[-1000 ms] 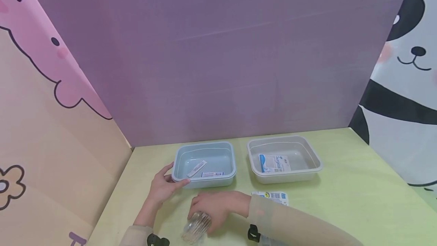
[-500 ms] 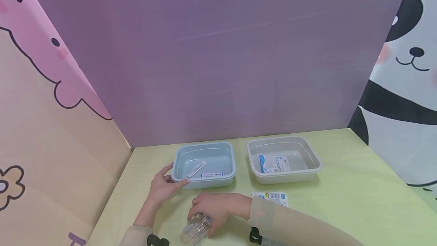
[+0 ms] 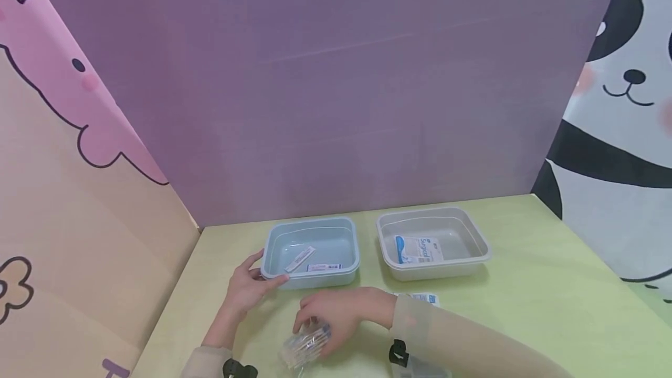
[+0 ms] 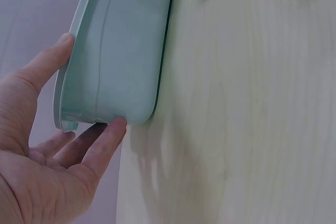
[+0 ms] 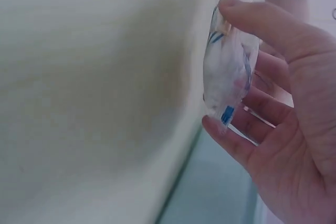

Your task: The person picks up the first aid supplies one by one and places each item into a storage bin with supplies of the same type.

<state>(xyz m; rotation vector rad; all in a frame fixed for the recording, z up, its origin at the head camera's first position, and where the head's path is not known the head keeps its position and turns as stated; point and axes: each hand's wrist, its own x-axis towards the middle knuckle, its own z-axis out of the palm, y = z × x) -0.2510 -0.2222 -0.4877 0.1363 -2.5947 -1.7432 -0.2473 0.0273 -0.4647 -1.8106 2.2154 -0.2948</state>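
A light blue plastic bin stands on the table with two small white packets inside. My left hand holds its front left corner; in the left wrist view the thumb lies on the rim and the fingers touch the end wall. In front of this bin my right hand grips a clear plastic pack of cotton swabs. In the right wrist view the thumb presses one face of the pack, with fingers behind it and at its lower end.
Right of the blue bin stands a grey bin with a white and blue "Surgical" packet in it. A printed packet lies before it, partly behind the right forearm. Another pale pack shows below that sleeve.
My right hand has shifted slightly right with the swab pack, which has turned a little. The forearm covers more of the printed packet. My left hand keeps its hold on the blue bin.
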